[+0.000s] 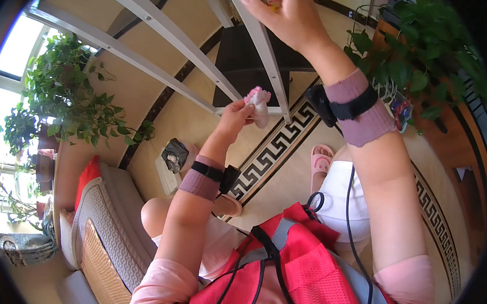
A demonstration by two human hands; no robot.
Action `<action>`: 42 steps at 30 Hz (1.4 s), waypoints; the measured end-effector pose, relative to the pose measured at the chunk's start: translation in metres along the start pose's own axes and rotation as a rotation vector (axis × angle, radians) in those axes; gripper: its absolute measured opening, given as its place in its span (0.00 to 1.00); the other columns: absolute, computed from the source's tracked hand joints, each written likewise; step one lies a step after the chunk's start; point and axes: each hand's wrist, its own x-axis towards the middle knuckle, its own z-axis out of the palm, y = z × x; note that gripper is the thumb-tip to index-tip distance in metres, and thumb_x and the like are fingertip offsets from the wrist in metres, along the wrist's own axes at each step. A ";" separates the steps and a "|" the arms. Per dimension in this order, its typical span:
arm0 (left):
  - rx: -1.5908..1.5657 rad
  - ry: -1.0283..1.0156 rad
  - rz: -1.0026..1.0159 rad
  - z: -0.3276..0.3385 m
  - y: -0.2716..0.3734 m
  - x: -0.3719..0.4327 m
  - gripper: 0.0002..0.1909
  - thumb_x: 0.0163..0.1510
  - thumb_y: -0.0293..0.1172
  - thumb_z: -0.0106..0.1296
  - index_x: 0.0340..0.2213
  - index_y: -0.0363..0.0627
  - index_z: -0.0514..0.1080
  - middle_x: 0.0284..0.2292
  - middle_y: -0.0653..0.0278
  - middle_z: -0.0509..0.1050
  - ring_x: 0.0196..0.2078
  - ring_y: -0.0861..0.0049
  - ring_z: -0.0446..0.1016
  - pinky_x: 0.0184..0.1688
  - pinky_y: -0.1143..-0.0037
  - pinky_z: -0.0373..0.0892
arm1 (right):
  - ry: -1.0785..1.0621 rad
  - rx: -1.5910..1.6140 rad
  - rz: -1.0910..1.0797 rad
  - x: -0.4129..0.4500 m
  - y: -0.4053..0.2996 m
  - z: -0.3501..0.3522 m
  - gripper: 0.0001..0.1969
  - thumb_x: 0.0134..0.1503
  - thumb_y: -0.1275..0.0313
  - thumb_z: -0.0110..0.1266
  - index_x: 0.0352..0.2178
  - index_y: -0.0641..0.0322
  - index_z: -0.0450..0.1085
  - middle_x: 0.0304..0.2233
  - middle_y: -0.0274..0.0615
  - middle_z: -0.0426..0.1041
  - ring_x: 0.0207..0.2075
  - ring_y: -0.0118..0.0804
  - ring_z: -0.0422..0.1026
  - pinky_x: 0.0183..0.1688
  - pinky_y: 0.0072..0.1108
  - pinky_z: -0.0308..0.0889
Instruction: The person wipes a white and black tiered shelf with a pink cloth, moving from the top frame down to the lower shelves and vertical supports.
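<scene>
In front of the white metal frame [179,39], my left hand [235,120] pinches a small white sock [260,111] with a frilly pink edge. Up at the top of the view, my right hand [291,19] is raised against one bar of the frame. Its fingertips are partly cut off by the picture's edge, beside a small dark and yellow item [273,4] that I cannot make out. Whether the right hand grips that item or the bar is unclear.
A black low stand [240,72] is behind the bars. Trailing plants hang at the left [68,82] and right [425,58]. A grey sofa [120,190] stands at the left, near a small bin [191,155] with a dark bag. Wooden furniture [445,135] lines the right.
</scene>
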 end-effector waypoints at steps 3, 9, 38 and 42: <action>-0.124 -0.054 0.080 0.016 0.059 -0.023 0.13 0.60 0.31 0.45 0.45 0.40 0.69 0.39 0.63 0.74 0.40 0.75 0.74 0.44 0.73 0.71 | -0.037 -0.093 -0.078 -0.019 0.019 -0.013 0.14 0.49 0.64 0.57 0.31 0.66 0.69 0.21 0.48 0.74 0.22 0.38 0.72 0.31 0.25 0.69; -0.276 -0.140 0.155 0.044 0.130 -0.055 0.14 0.60 0.29 0.45 0.47 0.42 0.68 0.41 0.63 0.74 0.43 0.74 0.74 0.49 0.71 0.69 | -0.526 -0.126 -0.008 -0.073 0.030 0.002 0.24 0.44 0.57 0.63 0.37 0.65 0.68 0.35 0.55 0.75 0.40 0.54 0.75 0.40 0.34 0.69; 0.197 -0.070 0.599 0.034 0.152 0.022 0.14 0.61 0.29 0.47 0.46 0.37 0.69 0.39 0.66 0.74 0.43 0.80 0.72 0.51 0.75 0.68 | -0.131 1.057 0.511 -0.143 0.161 0.112 0.35 0.48 0.86 0.48 0.59 0.59 0.53 0.53 0.38 0.63 0.54 0.28 0.63 0.56 0.22 0.58; 0.165 -0.083 0.591 0.037 0.155 0.022 0.14 0.61 0.29 0.47 0.46 0.37 0.69 0.40 0.65 0.75 0.43 0.80 0.73 0.50 0.75 0.69 | -0.297 0.691 0.425 -0.122 0.184 0.110 0.17 0.52 0.79 0.53 0.45 0.64 0.69 0.39 0.38 0.74 0.39 0.27 0.73 0.43 0.21 0.70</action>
